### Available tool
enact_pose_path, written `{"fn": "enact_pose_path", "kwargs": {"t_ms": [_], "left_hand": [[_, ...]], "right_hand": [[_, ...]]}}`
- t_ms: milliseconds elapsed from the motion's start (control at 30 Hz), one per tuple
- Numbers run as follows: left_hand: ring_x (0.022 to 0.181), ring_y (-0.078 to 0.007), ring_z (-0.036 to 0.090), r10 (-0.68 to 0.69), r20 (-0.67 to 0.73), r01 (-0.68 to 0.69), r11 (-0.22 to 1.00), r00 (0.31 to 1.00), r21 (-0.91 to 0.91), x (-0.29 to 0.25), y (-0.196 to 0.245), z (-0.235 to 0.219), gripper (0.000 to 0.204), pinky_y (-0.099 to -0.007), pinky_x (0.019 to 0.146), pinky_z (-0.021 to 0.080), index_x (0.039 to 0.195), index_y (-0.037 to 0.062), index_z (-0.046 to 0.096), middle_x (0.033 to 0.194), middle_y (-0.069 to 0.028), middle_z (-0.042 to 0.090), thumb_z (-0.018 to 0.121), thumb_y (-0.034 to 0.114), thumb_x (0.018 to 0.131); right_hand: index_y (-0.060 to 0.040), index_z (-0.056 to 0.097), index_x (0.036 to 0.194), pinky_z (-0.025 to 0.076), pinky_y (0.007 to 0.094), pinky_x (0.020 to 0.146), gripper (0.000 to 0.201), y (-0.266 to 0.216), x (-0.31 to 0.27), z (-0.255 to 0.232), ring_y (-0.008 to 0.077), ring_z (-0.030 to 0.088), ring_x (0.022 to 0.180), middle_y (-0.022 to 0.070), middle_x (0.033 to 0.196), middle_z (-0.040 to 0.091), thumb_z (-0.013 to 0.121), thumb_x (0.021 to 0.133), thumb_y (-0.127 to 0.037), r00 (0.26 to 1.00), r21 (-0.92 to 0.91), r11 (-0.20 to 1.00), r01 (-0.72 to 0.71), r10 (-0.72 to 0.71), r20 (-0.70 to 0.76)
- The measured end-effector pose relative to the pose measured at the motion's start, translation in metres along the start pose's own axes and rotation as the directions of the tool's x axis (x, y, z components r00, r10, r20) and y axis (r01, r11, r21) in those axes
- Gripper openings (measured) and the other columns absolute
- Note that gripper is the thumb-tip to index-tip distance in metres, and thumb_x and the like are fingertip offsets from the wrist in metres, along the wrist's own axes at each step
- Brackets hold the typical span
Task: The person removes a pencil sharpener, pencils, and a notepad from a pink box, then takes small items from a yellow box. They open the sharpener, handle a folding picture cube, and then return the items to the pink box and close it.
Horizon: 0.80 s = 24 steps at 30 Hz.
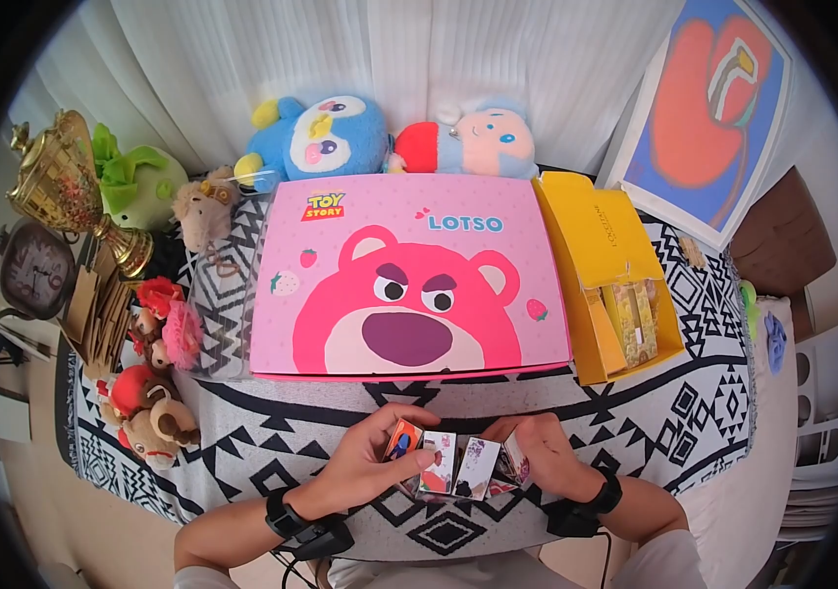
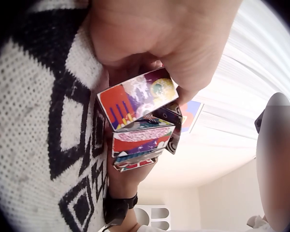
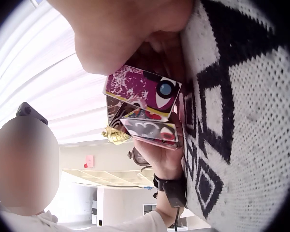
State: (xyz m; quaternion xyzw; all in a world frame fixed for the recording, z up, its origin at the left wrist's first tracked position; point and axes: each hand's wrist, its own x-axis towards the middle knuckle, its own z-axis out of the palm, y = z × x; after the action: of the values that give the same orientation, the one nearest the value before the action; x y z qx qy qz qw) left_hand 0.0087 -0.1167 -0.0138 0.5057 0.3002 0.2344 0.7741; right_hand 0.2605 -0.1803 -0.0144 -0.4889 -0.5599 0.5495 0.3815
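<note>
The fingers of the left hand (image 1: 365, 461) and right hand (image 1: 549, 454) grasp opposite ends of the printed folding blocks (image 1: 456, 465), located at the near edge of the table (image 1: 576, 417). A strip of patterned cloth (image 1: 291, 417) separates the hands from the pink box (image 1: 409, 280); the yellow box (image 1: 607, 275) adjoins its right edge.

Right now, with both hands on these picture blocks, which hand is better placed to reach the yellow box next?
Right hand, I'd say: the yellow box is nearer it, and your left hand would probably cross over. Both hands grip the picture blocks.
</note>
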Motion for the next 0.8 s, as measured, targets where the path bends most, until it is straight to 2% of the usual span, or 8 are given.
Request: {"fn": "enact_pose_path", "kwargs": {"t_ms": [167, 267, 333, 433, 567, 633, 767, 800], "left_hand": [[0.094, -0.0071, 0.060, 0.041, -0.022, -0.040, 0.999, 0.999, 0.018, 0.003, -0.006, -0.002, 0.034, -0.0229, 0.083, 0.049, 0.125, 0.0003, 0.048, 0.107, -0.0054, 0.062, 0.057, 0.016, 0.096], [0.098, -0.0116, 0.062, -0.019, -0.093, -0.001, 0.978, 0.996, -0.210, 0.005, -0.010, -0.004, 0.033, -0.0268, 0.086, 0.050, 0.126, 0.0015, 0.048, 0.108, -0.0076, 0.062, 0.049, 0.022, 0.100], [0.099, -0.0123, 0.062, -0.031, -0.103, 0.001, 0.961, 0.994, -0.278, 0.008, -0.010, -0.002, 0.032, -0.0275, 0.087, 0.050, 0.125, 0.0017, 0.048, 0.109, -0.0078, 0.062, 0.048, 0.022, 0.101], [0.111, -0.0169, 0.058, 0.013, -0.100, -0.022, 0.995, 0.995, -0.093, 0.008, -0.011, -0.006, 0.036, -0.0322, 0.097, 0.046, 0.131, 0.0024, 0.046, 0.118, -0.0098, 0.060, 0.044, 0.025, 0.102], [0.126, -0.0206, 0.047, -0.045, 0.115, 0.084, 0.930, 0.992, -0.359, 0.011, -0.018, -0.003, 0.052, -0.0344, 0.105, 0.039, 0.145, 0.0018, 0.024, 0.144, -0.0141, 0.040, 0.041, 0.029, 0.103], [0.133, -0.0217, 0.039, -0.003, 0.159, 0.021, 0.993, 0.987, -0.116, 0.010, -0.022, -0.004, 0.061, -0.0347, 0.108, 0.035, 0.148, 0.0024, 0.014, 0.150, -0.0141, 0.030, 0.039, 0.034, 0.103], [0.136, -0.0214, 0.031, 0.121, 0.221, -0.104, 0.991, 0.968, -0.085, 0.006, -0.019, 0.005, 0.089, -0.0349, 0.112, 0.028, 0.152, 0.0050, 0.007, 0.149, -0.0127, 0.030, 0.068, 0.024, 0.089], [0.136, -0.0213, 0.032, 0.111, 0.219, -0.091, 0.991, 0.969, -0.100, 0.005, -0.018, 0.005, 0.093, -0.0352, 0.112, 0.028, 0.152, 0.0048, 0.008, 0.148, -0.0127, 0.031, 0.072, 0.019, 0.086]], "right_hand": [[0.0051, 0.062, 0.111, 0.046, 0.0252, 0.067, 0.064, 0.004, 0.002, 0.002, 0.0112, 0.057, 0.076, 0.0102, 0.095, 0.067, 0.024, 0.104, -0.046, 0.999, 0.048, 0.998, 0.037, -0.038, 0.019], [0.0014, 0.044, 0.134, 0.047, 0.0259, 0.076, 0.060, -0.007, 0.007, 0.003, 0.0136, 0.056, 0.097, 0.0122, 0.122, 0.057, 0.060, 0.091, -0.038, 0.992, 0.083, 0.993, 0.080, -0.087, 0.090], [-0.0025, 0.031, 0.143, 0.048, 0.0290, 0.086, 0.093, -0.008, 0.008, -0.001, 0.0176, 0.051, 0.115, 0.0137, 0.137, 0.045, 0.085, 0.070, -0.021, 0.976, -0.113, 0.992, 0.063, -0.038, 0.213], [-0.0010, 0.038, 0.139, 0.043, 0.0323, 0.098, 0.081, 0.005, 0.003, 0.003, 0.0202, 0.053, 0.119, 0.0155, 0.132, 0.052, 0.082, 0.073, -0.019, 0.994, -0.157, 0.987, -0.034, 0.051, 0.101], [0.0017, 0.034, 0.142, 0.045, 0.0309, 0.095, 0.073, 0.014, 0.002, 0.004, 0.0187, 0.056, 0.114, 0.0168, 0.128, 0.053, 0.071, 0.080, -0.004, 1.000, 0.041, 0.999, -0.017, 0.016, 0.025], [0.0010, 0.031, 0.143, 0.048, 0.0315, 0.092, 0.073, 0.001, 0.006, 0.011, 0.0189, 0.056, 0.114, 0.0155, 0.126, 0.051, 0.069, 0.081, -0.001, 0.998, 0.130, 0.991, -0.011, 0.018, -0.054], [0.0005, 0.036, 0.140, 0.051, 0.0305, 0.088, 0.070, 0.018, 0.003, 0.001, 0.0205, 0.060, 0.107, 0.0161, 0.128, 0.049, 0.073, 0.082, -0.007, 0.997, 0.264, 0.964, -0.005, 0.025, -0.073], [0.0009, 0.039, 0.137, 0.051, 0.0312, 0.088, 0.067, 0.019, 0.006, -0.003, 0.0217, 0.061, 0.105, 0.0163, 0.130, 0.047, 0.074, 0.081, -0.009, 0.986, 0.041, 0.991, 0.124, -0.128, 0.106]]}}
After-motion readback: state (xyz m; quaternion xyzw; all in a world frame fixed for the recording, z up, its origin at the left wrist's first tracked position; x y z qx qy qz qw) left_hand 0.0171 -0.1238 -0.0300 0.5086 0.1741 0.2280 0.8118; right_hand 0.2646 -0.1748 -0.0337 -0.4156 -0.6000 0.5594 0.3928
